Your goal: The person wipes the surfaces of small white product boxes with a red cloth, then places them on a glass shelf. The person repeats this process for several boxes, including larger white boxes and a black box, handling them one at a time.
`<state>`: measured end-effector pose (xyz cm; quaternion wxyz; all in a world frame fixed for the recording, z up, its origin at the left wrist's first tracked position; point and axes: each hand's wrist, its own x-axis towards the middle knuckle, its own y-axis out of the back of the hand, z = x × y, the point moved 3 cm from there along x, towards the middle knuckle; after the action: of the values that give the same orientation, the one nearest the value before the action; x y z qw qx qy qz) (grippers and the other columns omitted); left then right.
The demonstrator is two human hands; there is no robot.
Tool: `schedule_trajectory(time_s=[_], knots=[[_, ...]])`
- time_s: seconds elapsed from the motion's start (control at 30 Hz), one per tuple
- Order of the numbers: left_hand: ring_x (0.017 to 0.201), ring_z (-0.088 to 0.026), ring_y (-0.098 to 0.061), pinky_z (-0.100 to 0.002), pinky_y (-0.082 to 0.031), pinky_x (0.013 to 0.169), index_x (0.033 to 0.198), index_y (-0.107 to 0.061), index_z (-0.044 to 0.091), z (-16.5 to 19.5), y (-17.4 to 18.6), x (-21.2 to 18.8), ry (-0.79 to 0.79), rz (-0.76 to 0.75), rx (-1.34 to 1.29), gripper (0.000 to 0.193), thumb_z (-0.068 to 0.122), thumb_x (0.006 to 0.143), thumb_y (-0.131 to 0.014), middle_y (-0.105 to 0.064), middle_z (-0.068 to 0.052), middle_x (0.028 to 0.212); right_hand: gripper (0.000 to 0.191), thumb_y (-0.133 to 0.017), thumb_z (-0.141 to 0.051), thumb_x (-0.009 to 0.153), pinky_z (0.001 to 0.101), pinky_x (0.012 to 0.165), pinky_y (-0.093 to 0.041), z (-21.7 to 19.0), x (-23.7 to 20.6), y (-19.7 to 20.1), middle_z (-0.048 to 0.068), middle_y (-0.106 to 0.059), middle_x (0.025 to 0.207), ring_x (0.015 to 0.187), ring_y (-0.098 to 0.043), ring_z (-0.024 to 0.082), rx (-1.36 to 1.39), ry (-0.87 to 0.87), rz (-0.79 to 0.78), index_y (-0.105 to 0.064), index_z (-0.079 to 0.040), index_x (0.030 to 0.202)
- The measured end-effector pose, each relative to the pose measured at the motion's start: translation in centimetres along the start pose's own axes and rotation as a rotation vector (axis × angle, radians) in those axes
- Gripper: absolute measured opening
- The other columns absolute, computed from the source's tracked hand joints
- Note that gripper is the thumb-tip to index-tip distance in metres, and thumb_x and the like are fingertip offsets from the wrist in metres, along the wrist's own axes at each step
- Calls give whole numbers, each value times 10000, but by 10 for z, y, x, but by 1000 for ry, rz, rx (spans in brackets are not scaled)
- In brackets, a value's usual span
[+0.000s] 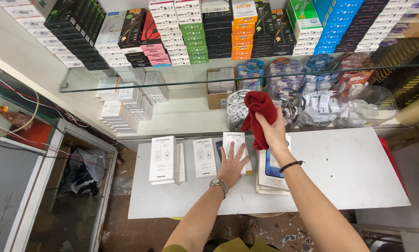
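White tabletop [349, 168] under a glass shelf [190, 84]; left hand [232, 163] spread flat on a white box [235, 142] near the back edge, right hand [272, 130] gripping a red cloth [259, 114], right end bare.

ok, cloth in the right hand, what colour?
Dark red cloth, right hand; head view.

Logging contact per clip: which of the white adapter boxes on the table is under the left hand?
The rightmost white adapter box: the left hand lies flat on it; the other two stand untouched to its left.
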<state>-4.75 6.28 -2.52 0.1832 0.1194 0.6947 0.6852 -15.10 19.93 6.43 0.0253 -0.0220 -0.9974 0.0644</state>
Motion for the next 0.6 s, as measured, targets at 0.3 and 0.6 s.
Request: schedule_trajectory(time_s=[0.3,0.6], knots=[[1518,-369,-344,-473,-238,1269,1566,-338,41,-80,-11,-17,652,618,-691,750,342,947,-636,-419,-186,1608,571,-735,-285,891,331,865,-565,29,3,-21,89,-658,1280,1080,-661,177,-29,-266,-117,-499,-99,1376],[1422,-413,-404,-490,-389,1174,1607,-149,55,-121,-64,-22,1285,18,-1004,1160,308,745,-884,-371,-254,1540,670,-770,-204,842,428,1087,-446,104,-45,-52,160,-479,1406,1272,-526,355,-699,-76,-299,-474,-240,1442]])
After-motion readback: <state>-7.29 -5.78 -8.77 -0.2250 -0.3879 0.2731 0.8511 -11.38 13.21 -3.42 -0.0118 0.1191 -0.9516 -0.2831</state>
